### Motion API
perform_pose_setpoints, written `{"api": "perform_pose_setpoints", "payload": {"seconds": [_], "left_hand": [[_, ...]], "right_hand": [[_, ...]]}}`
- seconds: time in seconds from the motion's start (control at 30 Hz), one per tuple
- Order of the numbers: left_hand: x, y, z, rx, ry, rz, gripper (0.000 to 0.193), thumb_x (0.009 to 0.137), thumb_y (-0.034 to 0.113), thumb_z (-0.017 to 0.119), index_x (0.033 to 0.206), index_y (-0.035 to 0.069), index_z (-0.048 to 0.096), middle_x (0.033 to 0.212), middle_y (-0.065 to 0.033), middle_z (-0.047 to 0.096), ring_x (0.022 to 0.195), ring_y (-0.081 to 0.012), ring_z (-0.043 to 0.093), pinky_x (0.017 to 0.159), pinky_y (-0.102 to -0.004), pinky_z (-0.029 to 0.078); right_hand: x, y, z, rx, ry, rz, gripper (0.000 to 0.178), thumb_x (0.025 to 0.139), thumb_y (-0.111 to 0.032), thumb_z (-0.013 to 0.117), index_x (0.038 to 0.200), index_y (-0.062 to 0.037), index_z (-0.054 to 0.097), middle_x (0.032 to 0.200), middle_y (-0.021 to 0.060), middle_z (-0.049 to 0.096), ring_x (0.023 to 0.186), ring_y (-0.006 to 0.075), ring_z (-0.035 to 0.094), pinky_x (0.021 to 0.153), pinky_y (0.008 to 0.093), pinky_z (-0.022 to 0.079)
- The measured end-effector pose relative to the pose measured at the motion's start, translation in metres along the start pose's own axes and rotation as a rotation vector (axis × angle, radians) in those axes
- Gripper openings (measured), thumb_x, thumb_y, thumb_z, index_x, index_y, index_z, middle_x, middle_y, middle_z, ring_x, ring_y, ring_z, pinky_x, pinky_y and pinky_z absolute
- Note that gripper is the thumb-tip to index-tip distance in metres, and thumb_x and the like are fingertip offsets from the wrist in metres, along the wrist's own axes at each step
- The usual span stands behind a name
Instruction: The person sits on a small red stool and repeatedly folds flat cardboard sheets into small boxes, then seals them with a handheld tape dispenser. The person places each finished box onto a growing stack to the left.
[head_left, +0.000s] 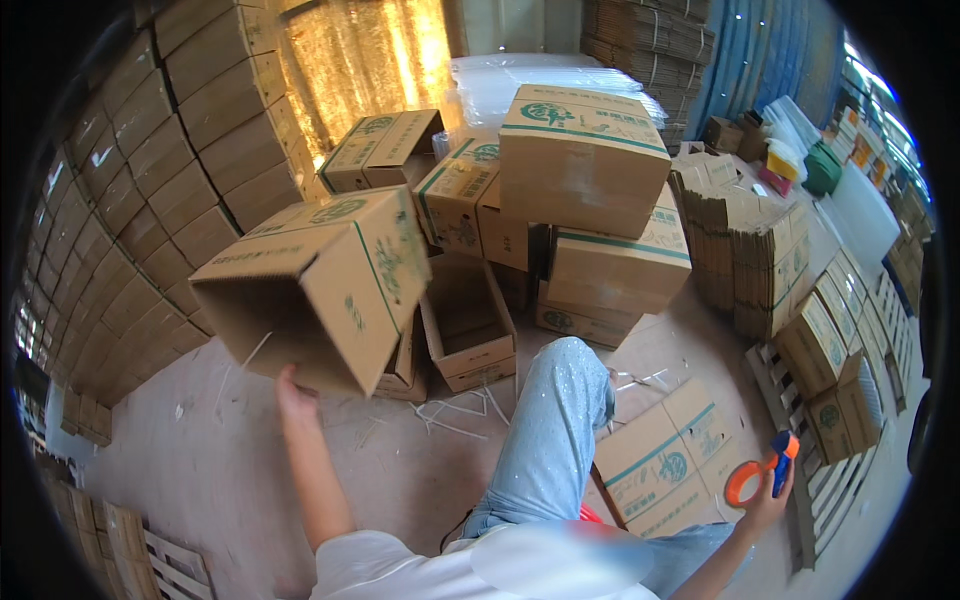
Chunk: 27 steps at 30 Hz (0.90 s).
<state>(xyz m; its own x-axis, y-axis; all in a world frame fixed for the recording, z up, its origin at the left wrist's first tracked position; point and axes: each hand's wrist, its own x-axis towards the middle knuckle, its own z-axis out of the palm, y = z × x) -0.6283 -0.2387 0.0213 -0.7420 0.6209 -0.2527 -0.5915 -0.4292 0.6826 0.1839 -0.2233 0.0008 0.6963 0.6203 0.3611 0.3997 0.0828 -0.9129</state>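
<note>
My left hand (297, 397) is at the lower edge of a brown cardboard box (372, 262) with green print, closed on its rim. The box is tilted, its open side turned toward me, showing a dark inside. Part of my left fingers is hidden by the box wall. Off to the right, my right hand (768, 500) grips a tape dispenser (783, 455) in blue and orange, with an orange roll (743, 484) beside it. Near that hand, a flattened carton (655, 462) lies on the floor by my knee.
Closed boxes (585, 165) are stacked ahead, with an open box (470, 345) below them. Bundles of flat cartons (750, 255) stand at the right beside a wooden pallet (835, 500). Tall carton stacks (150, 150) line the left. White strapping scraps (465, 410) litter the floor.
</note>
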Motion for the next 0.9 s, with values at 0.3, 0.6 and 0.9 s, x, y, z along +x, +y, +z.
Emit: {"api": "perform_pose_setpoints", "payload": {"seconds": [0.3, 0.6, 0.9], "left_hand": [[0.202, -0.002, 0.079, 0.227, 0.207, 0.084, 0.036, 0.084, 0.012, 0.050, 0.118, 0.000, 0.047, 0.117, -0.0178, 0.052, 0.103, -0.0348, 0.055, 0.082, -0.0499, 0.052], [0.303, -0.036, 0.100, 0.565, 0.315, 0.235, 0.036, 0.084, 0.015, 0.055, 0.114, -0.004, 0.051, 0.114, -0.0186, 0.055, 0.103, -0.0357, 0.054, 0.079, -0.0560, 0.050], [-0.096, -0.280, 0.316, 1.229, -1.336, 0.077, 0.029, 0.092, 0.018, 0.051, 0.114, 0.001, 0.058, 0.097, -0.0110, 0.064, 0.089, -0.0195, 0.063, 0.083, -0.0318, 0.049]], "right_hand": [[-0.044, 0.014, 0.007, -0.096, -0.033, 0.125, 0.047, 0.086, -0.009, 0.062, 0.131, -0.0025, 0.052, 0.120, 0.0090, 0.057, 0.103, 0.0164, 0.057, 0.090, 0.0279, 0.044], [-0.061, 0.019, 0.025, -0.047, -0.089, 0.315, 0.049, 0.081, -0.007, 0.070, 0.125, 0.0031, 0.053, 0.107, 0.0075, 0.062, 0.094, 0.0130, 0.059, 0.080, 0.0245, 0.048], [-0.039, 0.070, 0.007, -0.744, 0.109, 0.503, 0.071, 0.072, -0.028, 0.074, 0.134, -0.0076, 0.047, 0.113, 0.0234, 0.061, 0.101, 0.0330, 0.062, 0.087, 0.0391, 0.048]]}}
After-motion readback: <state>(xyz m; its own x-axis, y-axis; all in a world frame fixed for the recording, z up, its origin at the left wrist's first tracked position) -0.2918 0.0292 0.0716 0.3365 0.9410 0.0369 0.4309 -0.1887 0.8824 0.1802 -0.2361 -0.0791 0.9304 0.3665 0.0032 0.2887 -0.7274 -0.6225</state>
